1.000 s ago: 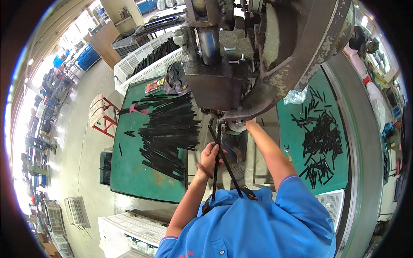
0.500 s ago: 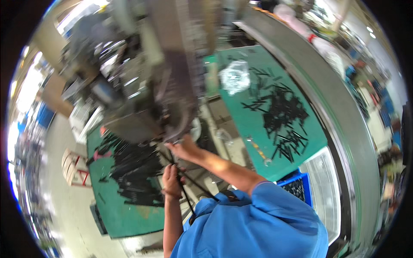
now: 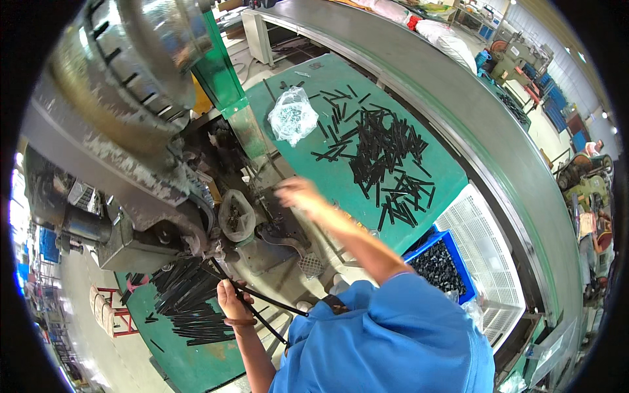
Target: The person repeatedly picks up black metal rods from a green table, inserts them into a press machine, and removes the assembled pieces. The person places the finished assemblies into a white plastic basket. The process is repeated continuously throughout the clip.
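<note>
Head view: two slim black strips point(image 3: 275, 300) held at metal press point(image 3: 141, 196) by left hand point(image 3: 230, 302)

The strips are crossed close to the left hand, whose fingers are closed around them. Their far ends are pointed up and left, at the lower tip of the press; their near ends are spread apart and aimed down and right, toward the blue shirt point(image 3: 393, 327). The long axis of each is slanted across the view, one lying flatter, the other steeper. The right hand point(image 3: 299, 194) is caught in a blur above the gap between the press and the right-hand green table point(image 3: 327, 187); whether anything is grasped by its fingers cannot be told.

Half a second earlier, the right hand was seen close to the strips at the press; now it has been drawn well apart from them. The left hand's hold has been kept. The view has been swung rightward since the first frame, and a blue bin point(image 3: 462, 259) of small dark parts, unseen then, is now shown.

Counted: two strips in hand, one press, two green tables, one blue bin, and one clear plastic bag point(image 3: 292, 116) on the right-hand table. Long black strips point(image 3: 196, 304) are heaped on the left-hand green table point(image 3: 196, 373), short black pieces point(image 3: 386, 144) on the other; both piles are too tangled to be numbered.
</note>
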Available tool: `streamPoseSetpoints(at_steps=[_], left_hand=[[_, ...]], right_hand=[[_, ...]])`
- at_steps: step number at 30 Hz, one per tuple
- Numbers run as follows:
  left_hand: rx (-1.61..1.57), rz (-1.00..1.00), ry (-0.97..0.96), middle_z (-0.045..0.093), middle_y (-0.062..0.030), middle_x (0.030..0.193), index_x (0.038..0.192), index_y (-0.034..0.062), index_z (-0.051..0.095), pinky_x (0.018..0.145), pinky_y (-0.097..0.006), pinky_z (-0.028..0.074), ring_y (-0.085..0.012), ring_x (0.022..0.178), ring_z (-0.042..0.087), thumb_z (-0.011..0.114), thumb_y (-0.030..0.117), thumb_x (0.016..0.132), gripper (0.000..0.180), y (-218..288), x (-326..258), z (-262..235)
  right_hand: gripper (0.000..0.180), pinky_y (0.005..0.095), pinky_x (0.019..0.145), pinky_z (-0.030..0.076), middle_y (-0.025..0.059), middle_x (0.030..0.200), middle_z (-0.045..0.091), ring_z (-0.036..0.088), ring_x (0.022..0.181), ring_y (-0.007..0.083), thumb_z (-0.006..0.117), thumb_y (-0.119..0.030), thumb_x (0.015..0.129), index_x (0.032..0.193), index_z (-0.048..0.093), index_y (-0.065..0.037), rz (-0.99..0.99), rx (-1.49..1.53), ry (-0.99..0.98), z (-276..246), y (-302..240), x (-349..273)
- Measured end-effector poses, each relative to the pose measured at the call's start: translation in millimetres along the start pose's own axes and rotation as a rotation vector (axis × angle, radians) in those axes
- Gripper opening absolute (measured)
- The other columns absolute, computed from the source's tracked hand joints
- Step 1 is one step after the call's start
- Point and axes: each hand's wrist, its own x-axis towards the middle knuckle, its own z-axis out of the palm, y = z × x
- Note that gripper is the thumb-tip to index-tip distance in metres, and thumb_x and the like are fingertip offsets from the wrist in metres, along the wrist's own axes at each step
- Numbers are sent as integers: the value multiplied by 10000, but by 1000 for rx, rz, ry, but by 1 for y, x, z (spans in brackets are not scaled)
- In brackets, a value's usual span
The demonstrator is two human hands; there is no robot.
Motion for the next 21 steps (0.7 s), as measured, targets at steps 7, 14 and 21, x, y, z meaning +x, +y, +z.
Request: streamPoseSetpoints(at_steps=[7,14,21], left_hand=[[85,43,-2,564,-50,658,907,117,509,325,-183,317,-69,386,406,483,281,947,171,1,1,4],[62,52,-15,532,-36,645,898,123,509,333,-187,326,-76,406,415,483,291,944,176,0,-4,5],[92,52,-50,516,-31,628,897,116,507,332,-184,321,-75,406,406,475,289,949,184,-2,3,6]], right_hand=[[388,374,893,437,79,1186,491,501,1082,281,576,-111,771,1150,500,-81,134,-1785,554,-320,25,-16],[178,348,741,519,91,1047,496,527,980,267,511,-115,806,976,557,-91,-92,-1874,344,-292,33,-11],[206,355,733,523,100,1027,498,532,962,283,588,-96,737,941,567,-81,-179,-1805,344,-298,45,-21]])
